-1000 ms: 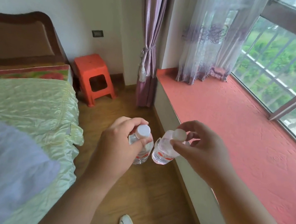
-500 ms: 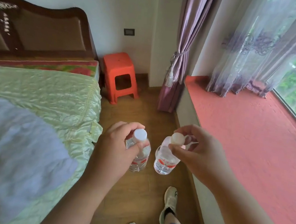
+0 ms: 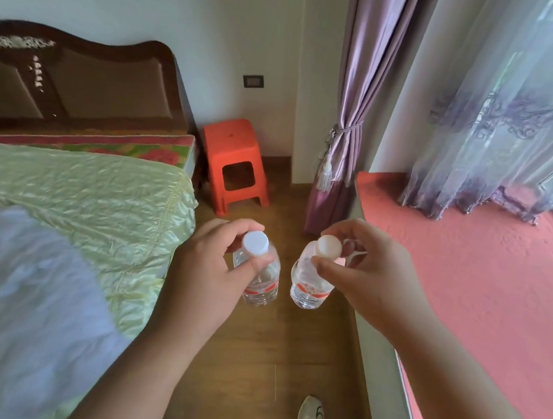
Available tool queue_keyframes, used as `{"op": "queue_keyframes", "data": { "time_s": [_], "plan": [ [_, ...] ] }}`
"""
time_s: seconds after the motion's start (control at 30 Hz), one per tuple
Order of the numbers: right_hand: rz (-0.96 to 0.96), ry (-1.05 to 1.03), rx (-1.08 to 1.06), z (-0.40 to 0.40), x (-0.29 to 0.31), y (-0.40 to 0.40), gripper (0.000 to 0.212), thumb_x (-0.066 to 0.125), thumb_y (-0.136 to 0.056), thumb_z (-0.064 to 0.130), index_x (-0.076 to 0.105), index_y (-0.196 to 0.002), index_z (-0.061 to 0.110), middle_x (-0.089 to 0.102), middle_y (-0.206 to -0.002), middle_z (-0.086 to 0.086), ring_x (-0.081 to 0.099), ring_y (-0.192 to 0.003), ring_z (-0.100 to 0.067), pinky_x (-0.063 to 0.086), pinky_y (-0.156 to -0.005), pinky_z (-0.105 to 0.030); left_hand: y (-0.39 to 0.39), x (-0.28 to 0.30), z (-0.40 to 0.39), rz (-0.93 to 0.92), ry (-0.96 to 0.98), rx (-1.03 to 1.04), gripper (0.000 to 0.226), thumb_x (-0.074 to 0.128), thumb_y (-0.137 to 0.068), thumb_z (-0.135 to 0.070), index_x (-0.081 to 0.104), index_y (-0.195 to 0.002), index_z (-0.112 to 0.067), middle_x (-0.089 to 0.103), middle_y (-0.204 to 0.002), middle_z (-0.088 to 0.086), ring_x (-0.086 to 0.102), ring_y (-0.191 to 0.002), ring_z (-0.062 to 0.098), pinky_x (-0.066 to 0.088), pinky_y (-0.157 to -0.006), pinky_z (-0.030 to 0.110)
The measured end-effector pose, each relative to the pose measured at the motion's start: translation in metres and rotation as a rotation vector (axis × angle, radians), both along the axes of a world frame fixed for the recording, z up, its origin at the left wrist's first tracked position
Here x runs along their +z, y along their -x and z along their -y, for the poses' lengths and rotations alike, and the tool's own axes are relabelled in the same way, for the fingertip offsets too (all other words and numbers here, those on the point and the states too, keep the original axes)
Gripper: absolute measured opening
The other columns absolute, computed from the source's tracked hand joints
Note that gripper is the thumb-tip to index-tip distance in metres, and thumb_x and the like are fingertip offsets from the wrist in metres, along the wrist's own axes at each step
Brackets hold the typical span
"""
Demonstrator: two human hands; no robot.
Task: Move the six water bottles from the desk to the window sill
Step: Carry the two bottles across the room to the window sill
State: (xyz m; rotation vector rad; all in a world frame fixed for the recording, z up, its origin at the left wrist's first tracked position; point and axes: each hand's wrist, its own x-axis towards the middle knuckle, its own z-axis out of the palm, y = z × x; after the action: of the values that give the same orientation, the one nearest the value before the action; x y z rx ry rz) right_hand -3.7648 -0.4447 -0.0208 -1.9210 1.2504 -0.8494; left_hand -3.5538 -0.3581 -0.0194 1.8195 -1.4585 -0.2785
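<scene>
Two water bottles are being held upright above the wooden floor [image 3: 252, 360], between the bed [image 3: 82, 195] and the sill [image 3: 467, 263]. The left bottle [image 3: 260, 281] is being pinched at its neck, just under the white cap, by the left hand [image 3: 207, 270]. The right bottle [image 3: 309, 286] is being pinched in the same manner by the right hand [image 3: 374, 274]. The bottles are being kept just beside each other, apart. An orange stool [image 3: 235, 164] and a tied curtain [image 3: 350, 114] are being shown beyond. A shoe [image 3: 311, 417] is being shown below.
</scene>
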Motion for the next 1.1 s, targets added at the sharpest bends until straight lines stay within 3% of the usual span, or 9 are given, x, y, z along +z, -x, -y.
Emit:
{"op": "queue_keyframes", "data": {
  "time_s": [0.27, 0.7, 1.1],
  "plan": [
    [-0.014, 0.002, -0.009, 0.07, -0.008, 0.028, 0.029, 0.083, -0.068, 0.031, 0.066, -0.091, 0.039, 0.062, -0.089, 0.026, 0.06, -0.081, 0.0, 0.041, -0.06, -0.009, 0.027, -0.006, 0.058, -0.04, 0.003, 0.021, 0.035, 0.08, -0.078, -0.034, 0.066, -0.109, -0.04, 0.061, -0.104, -0.023, 0.06, -0.099, 0.003, 0.041, -0.081, 0.006],
    [-0.024, -0.072, -0.185, 0.15, -0.024, 0.024, 0.026, 0.082, -0.07, 0.026, 0.066, -0.086, 0.039, 0.063, -0.083, 0.028, 0.058, -0.068, 0.002, 0.039, -0.058, -0.006, 0.001, -0.03, 0.171, -0.065, -0.072, -0.143, 0.033, 0.081, -0.077, -0.032, 0.068, -0.108, -0.037, 0.061, -0.102, -0.024, 0.058, -0.098, 0.0, 0.04, -0.079, 0.004],
    [-0.037, -0.106, -0.504, 0.231, -0.023, -0.035, 0.029, 0.082, -0.07, 0.026, 0.067, -0.093, 0.036, 0.063, -0.088, 0.024, 0.059, -0.068, -0.004, 0.045, -0.06, -0.021, -0.072, -0.031, 0.318, 0.0, -0.049, -0.411, 0.037, 0.081, -0.075, -0.03, 0.065, -0.106, -0.04, 0.059, -0.103, -0.024, 0.059, -0.096, 0.001, 0.041, -0.077, 0.007]
  ]
}}
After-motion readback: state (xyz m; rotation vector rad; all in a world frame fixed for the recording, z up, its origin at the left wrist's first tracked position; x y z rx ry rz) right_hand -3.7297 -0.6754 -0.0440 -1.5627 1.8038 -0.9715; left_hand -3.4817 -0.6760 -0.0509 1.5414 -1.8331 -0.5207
